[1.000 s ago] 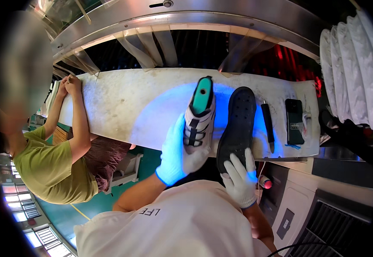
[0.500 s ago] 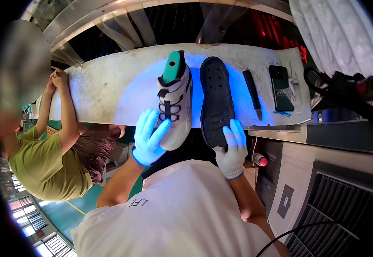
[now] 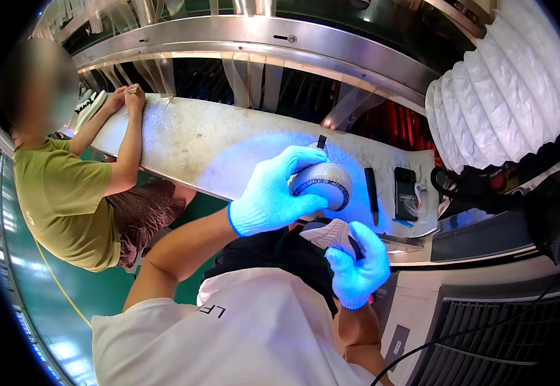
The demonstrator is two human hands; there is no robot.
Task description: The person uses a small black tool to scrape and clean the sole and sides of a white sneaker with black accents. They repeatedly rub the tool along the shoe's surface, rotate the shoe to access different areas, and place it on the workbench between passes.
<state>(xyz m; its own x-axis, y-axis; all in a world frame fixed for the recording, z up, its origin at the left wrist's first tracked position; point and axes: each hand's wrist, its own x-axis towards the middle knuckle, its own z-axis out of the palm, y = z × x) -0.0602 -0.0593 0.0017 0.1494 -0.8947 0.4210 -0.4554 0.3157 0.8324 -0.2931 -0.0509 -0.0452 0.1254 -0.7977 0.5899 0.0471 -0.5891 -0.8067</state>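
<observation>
My left hand (image 3: 267, 193), in a knit glove lit blue, is wrapped round a white and grey shoe upper (image 3: 326, 177). The upper is tilted up off the table, its rounded end toward me and a dark strap end showing above it. In my gloved right hand (image 3: 362, 269) is a shoe sole (image 3: 331, 234), lifted and tipped so that a pale grooved side shows. It sits lower than the upper and apart from it. Right of the upper, a dark-handled knife (image 3: 371, 193) lies on the table. Most of both shoe parts is foreshortened or hidden by my hands.
The pale worktable (image 3: 190, 141) runs left to right, with a dark phone (image 3: 405, 193) near its right end. Behind it stands a metal machine frame (image 3: 254, 40) with clear strips. A white flexible duct (image 3: 498, 103) hangs at right. Another person (image 3: 74, 193) sits at left.
Both shoe parts have come up off the table and been tilted. My left hand has moved right onto the upper; my right hand now grips the sole lower down. The view has shifted.
</observation>
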